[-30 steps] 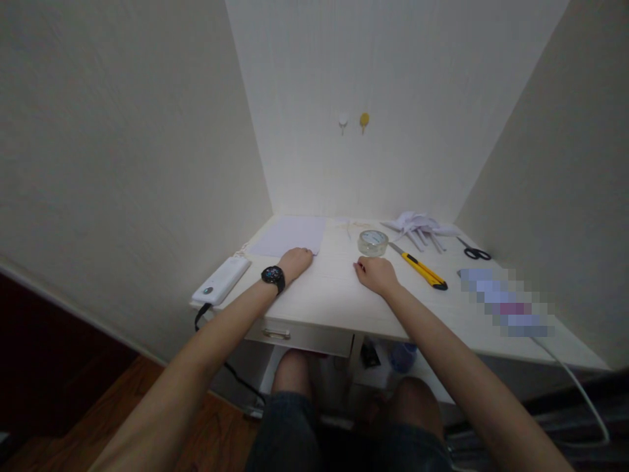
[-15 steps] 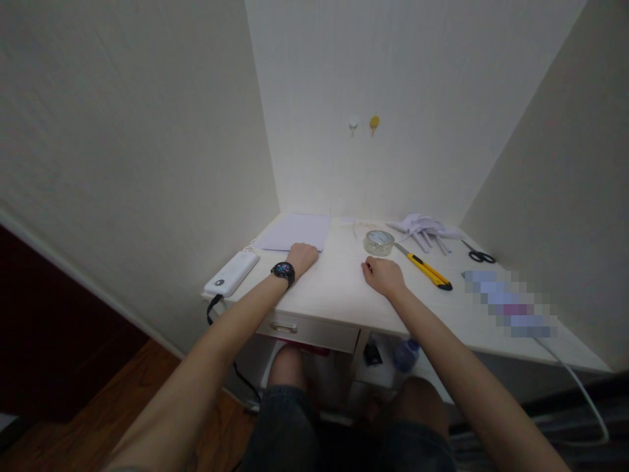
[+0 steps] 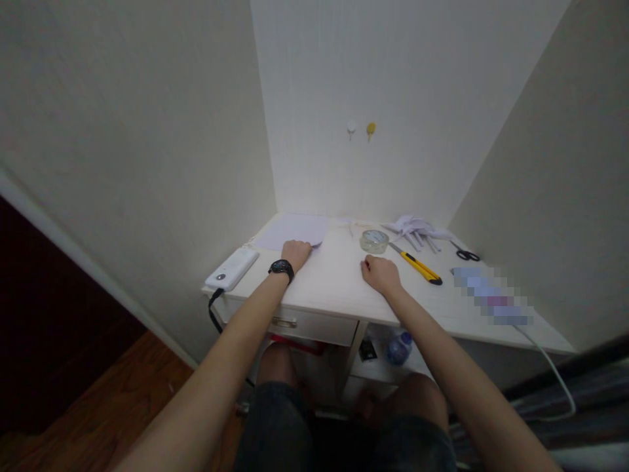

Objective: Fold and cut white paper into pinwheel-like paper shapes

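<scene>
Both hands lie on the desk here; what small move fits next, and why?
Probably the left hand draws the paper sheet toward the desk's middle: its fingertips already rest on the sheet's near edge, while the right hand lies empty beside the tape roll.

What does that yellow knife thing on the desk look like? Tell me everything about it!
The utility knife is long and thin, with a yellow body that looks like plastic, a black cap at its near end and a grey metal blade sticking out at its far end. It lies flat on the white desk, slanted, its blade tip pointing toward the roll of clear tape. Nothing holds it. The right hand rests palm-down on the desk just left of it, not touching it.
</scene>
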Demonstrator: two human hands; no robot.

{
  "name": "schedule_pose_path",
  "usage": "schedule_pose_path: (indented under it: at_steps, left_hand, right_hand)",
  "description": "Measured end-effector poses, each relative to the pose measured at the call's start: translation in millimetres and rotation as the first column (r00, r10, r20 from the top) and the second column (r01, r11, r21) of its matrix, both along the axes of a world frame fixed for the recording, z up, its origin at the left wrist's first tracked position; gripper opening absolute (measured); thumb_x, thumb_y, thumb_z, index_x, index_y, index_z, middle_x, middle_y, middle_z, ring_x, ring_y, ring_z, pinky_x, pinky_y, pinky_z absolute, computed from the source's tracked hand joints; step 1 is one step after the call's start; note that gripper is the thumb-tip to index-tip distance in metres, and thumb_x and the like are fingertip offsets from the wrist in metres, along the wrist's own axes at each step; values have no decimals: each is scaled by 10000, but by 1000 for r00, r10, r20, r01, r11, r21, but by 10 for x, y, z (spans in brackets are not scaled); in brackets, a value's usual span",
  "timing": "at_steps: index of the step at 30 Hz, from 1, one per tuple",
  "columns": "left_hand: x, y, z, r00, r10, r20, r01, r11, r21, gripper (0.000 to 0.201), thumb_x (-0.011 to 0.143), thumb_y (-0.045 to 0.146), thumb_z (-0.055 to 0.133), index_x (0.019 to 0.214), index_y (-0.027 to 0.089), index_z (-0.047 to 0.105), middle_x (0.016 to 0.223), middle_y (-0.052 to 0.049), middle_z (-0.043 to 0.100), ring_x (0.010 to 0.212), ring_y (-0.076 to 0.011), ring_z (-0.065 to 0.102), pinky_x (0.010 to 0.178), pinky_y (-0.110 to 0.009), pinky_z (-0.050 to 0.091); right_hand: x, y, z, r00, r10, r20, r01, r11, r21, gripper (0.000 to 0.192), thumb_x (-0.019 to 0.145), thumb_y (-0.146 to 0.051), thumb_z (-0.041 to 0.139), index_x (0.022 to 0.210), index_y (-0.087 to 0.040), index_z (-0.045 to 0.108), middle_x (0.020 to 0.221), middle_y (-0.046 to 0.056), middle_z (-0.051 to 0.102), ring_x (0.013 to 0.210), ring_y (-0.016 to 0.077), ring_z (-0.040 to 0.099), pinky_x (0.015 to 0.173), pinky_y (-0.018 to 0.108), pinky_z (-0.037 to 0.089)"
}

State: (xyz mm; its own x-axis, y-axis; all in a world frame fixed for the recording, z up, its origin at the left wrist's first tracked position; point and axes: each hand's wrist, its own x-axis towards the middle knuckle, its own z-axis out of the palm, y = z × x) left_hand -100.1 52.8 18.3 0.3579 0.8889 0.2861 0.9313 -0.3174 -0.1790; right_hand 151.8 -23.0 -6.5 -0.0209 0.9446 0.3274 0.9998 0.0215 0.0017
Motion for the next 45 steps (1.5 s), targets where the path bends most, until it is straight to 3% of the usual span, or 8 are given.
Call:
schedule_pose_path:
  at_steps: [5,12,24,29,32,35,37,45]
  left_hand:
    - [-3,26,-17,998,-42,55,40,999,36,434,1025,384,365,1063,133,717,1035,-178,734,983,-296,691,769,-356,443]
    - [-5,27,-52,997,-75,34,72,995,68,311,969,167,409,1035,104,707,976,-186,732,977,-296,687,759,-362,431]
    - [50,-237,13,965,-235,116,201,948,248,340,1019,317,354,1084,168,652,1030,-123,705,893,-234,670,694,-314,401]
    - [94,-743,34,870,-480,112,388,807,444,386,1031,332,346,891,158,661,855,-84,713,766,-172,663,646,-270,417]
    - [87,-1076,-7,738,-674,32,557,636,534,314,1010,271,400,879,169,666,869,-58,738,751,-137,675,668,-239,466]
    - [22,-1355,-66,596,-802,-47,661,457,595,212,968,243,491,898,185,683,957,-45,762,814,-131,704,713,-235,523]
    - [-62,-1509,-84,556,-830,-42,672,420,610,158,941,230,543,925,196,696,972,-39,769,826,-134,717,712,-240,551]
    - [-471,-1952,173,541,-701,466,404,702,587,166,887,263,596,903,251,762,887,-42,778,804,-173,735,735,-268,572]
  right_hand:
    - [-3,12,1,1000,-24,-14,24,1000,-10,394,992,-369,358,1011,-161,692,963,155,736,888,262,691,738,323,433]
    - [14,36,-3,1000,-24,-12,24,1000,1,386,983,-362,370,995,-161,699,948,155,736,892,273,691,733,329,438]
    - [-50,-130,17,998,-68,-14,68,997,30,392,1000,-333,327,1072,-153,667,1027,173,720,952,293,684,793,369,466]
    - [-46,-187,13,998,-33,-57,36,998,60,487,982,-361,393,1425,-163,434,1118,163,699,979,300,670,813,382,473]
    - [-28,-208,14,998,33,-47,-28,994,107,648,962,-372,446,1554,-235,222,1285,146,620,1018,291,650,823,376,476]
    - [1,-221,24,997,79,-7,-78,991,111,558,955,-343,448,1506,-324,363,1304,111,583,1008,271,644,804,356,477]
    - [21,-219,28,996,85,-1,-85,992,93,448,948,-298,445,1382,-319,550,1232,102,605,997,260,642,792,338,471]
    - [18,-226,-26,938,274,-213,-216,941,261,244,902,-262,550,979,-225,778,1169,103,639,1087,246,586,897,351,453]
